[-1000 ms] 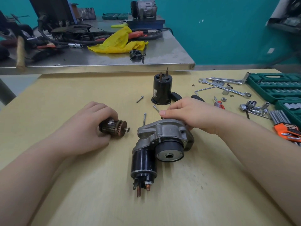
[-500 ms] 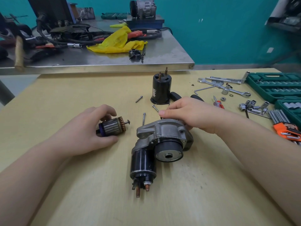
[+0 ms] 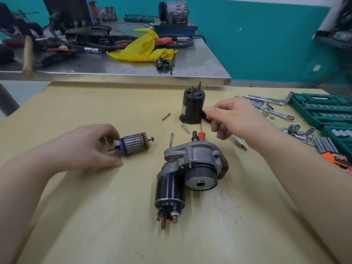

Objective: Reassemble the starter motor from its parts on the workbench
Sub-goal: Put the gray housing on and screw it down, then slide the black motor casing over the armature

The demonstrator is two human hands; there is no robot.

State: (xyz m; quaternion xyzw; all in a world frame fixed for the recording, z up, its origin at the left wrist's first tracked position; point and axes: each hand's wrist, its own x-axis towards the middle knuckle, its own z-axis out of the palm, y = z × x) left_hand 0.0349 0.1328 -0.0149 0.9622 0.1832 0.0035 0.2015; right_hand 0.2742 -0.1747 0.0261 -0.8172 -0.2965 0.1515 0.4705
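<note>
On the yellowish workbench (image 3: 95, 225), the biggest part is the starter housing (image 3: 192, 162), a grey cast nose lying near the middle with its black solenoid (image 3: 168, 193) pointing toward the person, copper terminals at the near end. Neither hand touches it; it lies between the two forearms, closer to the right one. Behind it the black cylindrical motor case (image 3: 192, 107) stands upright on its open end, two studs sticking up from its top.

To the left of the housing, well apart from it, the armature (image 3: 133, 143) lies on its side, its copper commutator end toward the housing and its purple-ringed end toward the left hand (image 3: 85, 147). That hand rests beside it with fingers loosely curled; the fingertips sit at the purple end by the shaft stub, but whether they actually pinch it cannot be told.

The right hand (image 3: 234, 117) hovers above the bench just right of the motor case, thumb and forefinger pinched on a small black part (image 3: 204, 116) whose identity is unclear. Below it lie a red-handled screwdriver (image 3: 202, 135) and a black-handled one (image 3: 194, 134), side by side just behind the housing.

Three long bolts (image 3: 171, 139) lie scattered between armature and case. At the far right sit a green socket set case (image 3: 323, 109), loose sockets (image 3: 297, 130), wrenches (image 3: 276, 113) and orange-held hex keys (image 3: 331, 149).
</note>
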